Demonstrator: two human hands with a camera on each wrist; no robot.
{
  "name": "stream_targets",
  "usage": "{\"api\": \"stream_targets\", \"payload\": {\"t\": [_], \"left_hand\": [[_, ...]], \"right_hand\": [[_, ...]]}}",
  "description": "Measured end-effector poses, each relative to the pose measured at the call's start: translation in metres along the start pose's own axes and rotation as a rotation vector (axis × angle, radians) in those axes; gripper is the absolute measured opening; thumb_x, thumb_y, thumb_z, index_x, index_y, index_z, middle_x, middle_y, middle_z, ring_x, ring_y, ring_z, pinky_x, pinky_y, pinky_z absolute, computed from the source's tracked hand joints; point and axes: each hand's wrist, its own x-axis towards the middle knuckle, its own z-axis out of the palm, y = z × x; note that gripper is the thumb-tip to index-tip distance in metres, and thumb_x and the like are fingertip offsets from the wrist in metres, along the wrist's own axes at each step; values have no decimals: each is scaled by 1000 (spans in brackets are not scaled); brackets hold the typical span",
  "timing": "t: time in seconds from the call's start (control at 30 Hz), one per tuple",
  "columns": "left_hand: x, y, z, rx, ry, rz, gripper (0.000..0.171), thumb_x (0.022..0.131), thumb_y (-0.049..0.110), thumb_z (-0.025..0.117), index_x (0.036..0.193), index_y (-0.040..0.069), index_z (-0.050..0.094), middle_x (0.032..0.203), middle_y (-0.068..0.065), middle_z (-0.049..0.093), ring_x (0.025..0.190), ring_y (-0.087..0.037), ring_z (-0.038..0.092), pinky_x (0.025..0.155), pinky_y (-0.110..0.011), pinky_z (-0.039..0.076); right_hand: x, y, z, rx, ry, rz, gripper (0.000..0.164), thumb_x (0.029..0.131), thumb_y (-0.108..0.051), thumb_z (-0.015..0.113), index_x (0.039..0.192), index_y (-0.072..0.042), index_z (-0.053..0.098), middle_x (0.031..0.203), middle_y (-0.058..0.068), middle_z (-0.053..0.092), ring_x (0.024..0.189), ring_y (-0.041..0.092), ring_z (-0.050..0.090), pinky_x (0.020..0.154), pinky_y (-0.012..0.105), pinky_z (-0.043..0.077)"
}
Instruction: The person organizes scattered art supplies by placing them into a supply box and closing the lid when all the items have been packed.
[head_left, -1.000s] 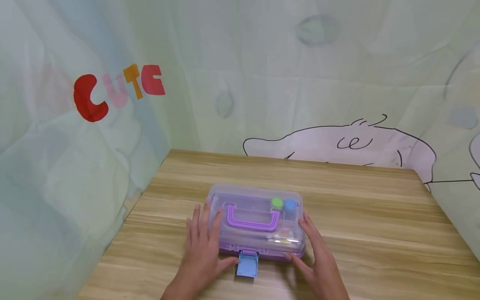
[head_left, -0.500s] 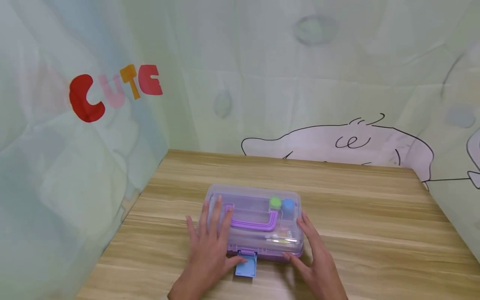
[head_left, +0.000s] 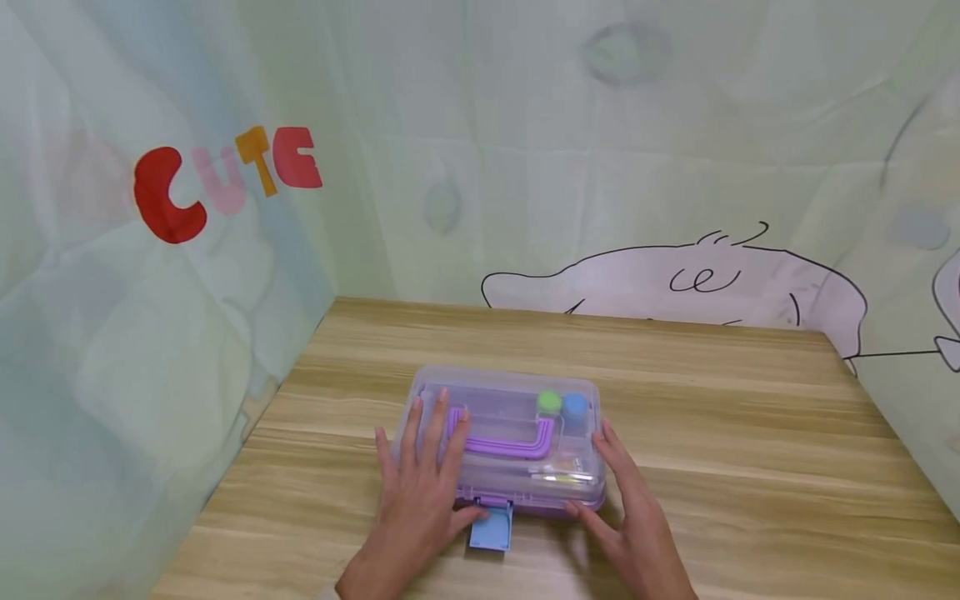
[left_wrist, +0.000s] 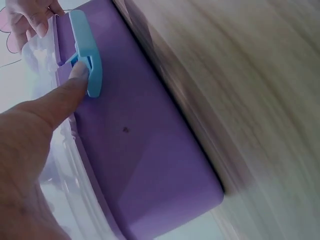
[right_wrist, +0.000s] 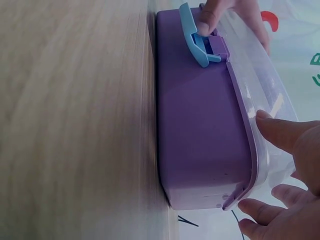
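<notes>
A purple case with a clear lid [head_left: 498,400] sits on the table, its purple handle [head_left: 506,448] folded flat. The light-blue latch [head_left: 491,532] at the front is swung outward. My left hand [head_left: 416,508] lies spread on the left part of the lid, fingertips at the handle's left end. Its thumb presses the inner side of the latch, as the left wrist view shows against the purple base [left_wrist: 145,145]. My right hand [head_left: 637,521] is at the front right corner, thumb at the lid's front edge and fingers along its right side, straight to slightly bent.
Through the lid show a green round cap [head_left: 549,402], a blue round cap [head_left: 575,406] and some thin shiny items [head_left: 561,477]. The wooden table [head_left: 750,433] meets printed cloth walls at the back and left, with "CUTE" lettering [head_left: 168,196].
My left hand has shifted right over the lid, and its thumb has moved from the latch's left edge onto the latch. The right hand keeps its place at the corner.
</notes>
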Motion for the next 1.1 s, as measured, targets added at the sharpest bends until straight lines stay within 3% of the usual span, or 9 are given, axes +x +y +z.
{"api": "stream_targets", "payload": {"t": [0.23,0.5,0.63,0.77,0.87,1.0,1.1], "left_hand": [[-4,-6,-3,24,-48,48,132,46,68,78,154,16,21,161,-16,1,145,-44,6,104,-77,4],[-4,-9,-1,83,-4,91,131,41,58,84,152,19,26,161,-16,6,145,-44,11,101,-78,15],[-5,-11,-2,85,-39,85,128,46,56,84,153,21,23,161,-15,3,145,-42,9,104,-74,16],[-5,-14,-4,72,-51,88,121,53,55,83,153,21,24,161,-16,2,145,-44,10,105,-67,26],[-5,-17,-3,43,-18,90,116,54,54,84,151,20,30,160,-18,5,144,-46,12,102,-62,35],[-6,-18,-2,-16,-4,81,117,52,52,85,151,19,31,160,-19,7,143,-48,12,104,-61,35],[-7,-19,-1,-26,-12,73,117,53,51,85,151,19,30,160,-19,5,143,-47,10,106,-61,32]], "right_hand": [[0,-1,2,-6,14,-16,94,70,-13,85,149,-16,34,157,7,28,140,27,34,110,9,18],[0,-2,2,-4,4,-11,95,70,-14,84,149,-17,33,157,7,27,141,25,32,110,10,18],[0,-2,1,-19,-1,-18,94,71,-17,84,149,-17,33,158,6,27,141,26,33,111,10,17],[3,-1,-1,-70,-1,-78,92,71,-22,85,148,-16,35,158,7,26,141,27,33,111,10,16],[7,1,-2,-127,-1,-188,89,70,-23,84,146,-13,40,156,10,28,141,30,32,115,16,16],[9,2,0,-200,-16,-290,87,72,-29,82,146,-12,40,156,11,29,143,35,27,119,26,12],[9,1,2,-215,-21,-301,89,72,-31,81,147,-12,38,156,10,29,143,36,24,120,27,9]]}}
